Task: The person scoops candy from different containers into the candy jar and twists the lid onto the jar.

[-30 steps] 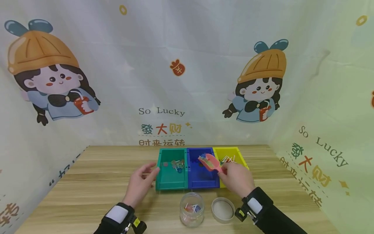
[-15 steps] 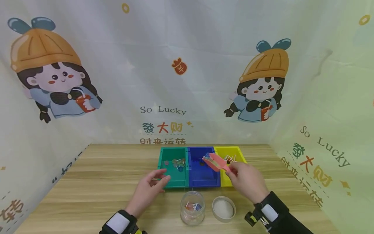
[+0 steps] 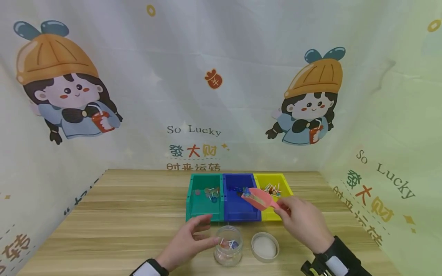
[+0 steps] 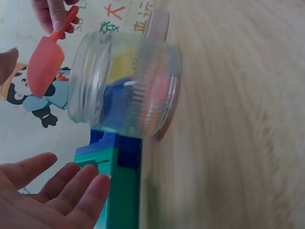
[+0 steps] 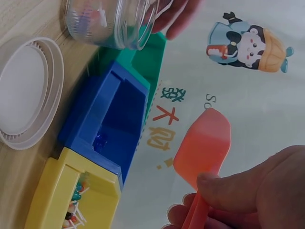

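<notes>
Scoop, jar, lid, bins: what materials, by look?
Scoop: likely molded plastic, smooth; handle and blade share one pink.
Jar: clear, glossy, ribbed; glass or clear plastic, can't tell.
Lid: off-white, low sheen, ridged inner rim; probably plastic.
Bins: likely rigid plastic; solid color throughout, crisp molded edges, slight sheen.

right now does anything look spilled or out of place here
Nothing stands out. The jar stands upright, the lid lies flat beside it, the green bin, blue bin and yellow bin line up in a row, and no spill shows on the table.
</notes>
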### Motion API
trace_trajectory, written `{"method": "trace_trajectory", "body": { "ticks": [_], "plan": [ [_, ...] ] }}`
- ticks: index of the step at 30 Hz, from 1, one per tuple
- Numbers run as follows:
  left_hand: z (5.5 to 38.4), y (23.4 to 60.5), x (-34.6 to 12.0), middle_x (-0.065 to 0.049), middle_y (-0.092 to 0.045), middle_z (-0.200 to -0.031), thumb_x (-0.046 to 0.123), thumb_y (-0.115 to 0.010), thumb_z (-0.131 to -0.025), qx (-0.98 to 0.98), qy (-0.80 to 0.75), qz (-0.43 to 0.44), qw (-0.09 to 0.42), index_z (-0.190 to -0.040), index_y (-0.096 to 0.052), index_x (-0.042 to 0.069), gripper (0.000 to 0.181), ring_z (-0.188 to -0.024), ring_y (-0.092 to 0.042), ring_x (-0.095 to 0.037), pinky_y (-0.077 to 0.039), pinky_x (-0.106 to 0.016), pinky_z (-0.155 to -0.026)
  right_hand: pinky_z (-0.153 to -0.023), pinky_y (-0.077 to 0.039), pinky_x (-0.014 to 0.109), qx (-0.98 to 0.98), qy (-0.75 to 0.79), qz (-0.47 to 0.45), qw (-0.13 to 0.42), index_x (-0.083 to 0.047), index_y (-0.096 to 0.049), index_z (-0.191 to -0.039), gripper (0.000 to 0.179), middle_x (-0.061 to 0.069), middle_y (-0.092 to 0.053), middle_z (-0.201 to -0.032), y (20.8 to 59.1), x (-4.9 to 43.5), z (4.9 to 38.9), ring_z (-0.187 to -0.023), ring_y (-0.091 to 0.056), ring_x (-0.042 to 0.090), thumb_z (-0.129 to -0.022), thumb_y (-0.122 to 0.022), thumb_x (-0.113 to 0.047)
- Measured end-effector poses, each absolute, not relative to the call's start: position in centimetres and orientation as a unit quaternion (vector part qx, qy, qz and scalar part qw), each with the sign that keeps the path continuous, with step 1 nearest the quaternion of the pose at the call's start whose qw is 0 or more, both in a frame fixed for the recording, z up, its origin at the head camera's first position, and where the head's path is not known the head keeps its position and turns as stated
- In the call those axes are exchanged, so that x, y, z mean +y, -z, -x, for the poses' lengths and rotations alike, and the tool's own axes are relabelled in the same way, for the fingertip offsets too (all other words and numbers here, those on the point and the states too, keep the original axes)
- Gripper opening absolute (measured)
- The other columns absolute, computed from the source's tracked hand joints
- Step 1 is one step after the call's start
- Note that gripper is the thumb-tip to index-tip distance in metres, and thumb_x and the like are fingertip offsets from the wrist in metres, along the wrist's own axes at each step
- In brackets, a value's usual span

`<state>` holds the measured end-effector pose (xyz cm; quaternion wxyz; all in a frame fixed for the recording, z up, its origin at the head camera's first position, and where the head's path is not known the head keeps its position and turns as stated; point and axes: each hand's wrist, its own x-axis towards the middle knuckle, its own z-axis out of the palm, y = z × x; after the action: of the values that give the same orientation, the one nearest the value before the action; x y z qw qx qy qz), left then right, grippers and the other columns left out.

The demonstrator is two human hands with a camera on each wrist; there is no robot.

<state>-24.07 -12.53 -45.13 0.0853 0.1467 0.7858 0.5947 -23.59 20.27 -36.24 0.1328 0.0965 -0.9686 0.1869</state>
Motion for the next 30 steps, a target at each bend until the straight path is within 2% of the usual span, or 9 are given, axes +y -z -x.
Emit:
{"method": "trace_trajectory", "body": {
  "ticks": [5,14,22,27,30],
  "plan": [
    [23.6,45.7,-11.7,-0.028,-0.051,-0.163,0.036,-0.091,-0.092,0.795,-0.575,-0.148,0.125,-0.164,-0.046,0.002,0.092,-0.146,-0.054,-0.052,-0.053,-0.064,-0.114,-0.067,-0.048,0.033,-0.971,-0.184,-0.094,0.124,-0.009,-0.08,-0.108,0.018,0.001,-0.069,-0.089,35.8,20.4,22.8,-0.073,-0.055,0.015,-0.101,-0.081,-0.025],
    [23.8,46.8,-10.6,-0.029,-0.047,-0.166,0.03,-0.093,-0.091,0.779,-0.585,-0.153,0.165,-0.164,-0.042,-0.002,0.095,-0.151,-0.049,-0.054,-0.043,-0.068,-0.122,-0.069,-0.049,0.033,-0.972,-0.176,-0.101,0.122,-0.013,-0.081,-0.108,0.015,-0.002,-0.07,-0.091,35.5,20.6,21.6,-0.075,-0.055,0.013,-0.101,-0.081,-0.026],
    [24.1,47.1,-10.0,-0.019,-0.059,-0.153,0.027,-0.094,-0.09,0.776,-0.587,-0.155,0.17,-0.161,-0.048,0.001,0.088,-0.14,-0.062,-0.04,-0.05,-0.061,-0.119,-0.072,-0.054,0.033,-0.97,-0.168,-0.122,0.128,-0.017,-0.082,-0.105,0.011,-0.005,-0.074,-0.093,35.6,20.5,21.0,-0.077,-0.057,0.009,-0.1,-0.082,-0.026],
    [24.3,47.2,-10.1,-0.015,-0.065,-0.148,0.038,-0.094,-0.088,0.784,-0.575,-0.165,0.166,-0.157,-0.052,0.0,0.089,-0.132,-0.067,-0.031,-0.057,-0.049,-0.113,-0.077,-0.059,0.036,-0.967,-0.167,-0.141,0.127,-0.018,-0.083,-0.106,0.009,-0.006,-0.076,-0.095,35.7,20.2,20.9,-0.08,-0.06,0.006,-0.101,-0.081,-0.025],
    [24.3,47.2,-10.0,-0.015,-0.066,-0.147,0.039,-0.094,-0.088,0.786,-0.572,-0.167,0.165,-0.156,-0.053,0.0,0.089,-0.131,-0.068,-0.03,-0.058,-0.047,-0.112,-0.078,-0.059,0.035,-0.967,-0.161,-0.149,0.128,-0.019,-0.083,-0.107,0.009,-0.008,-0.075,-0.094,35.7,20.1,20.8,-0.08,-0.06,0.005,-0.1,-0.082,-0.025]
  ]
}}
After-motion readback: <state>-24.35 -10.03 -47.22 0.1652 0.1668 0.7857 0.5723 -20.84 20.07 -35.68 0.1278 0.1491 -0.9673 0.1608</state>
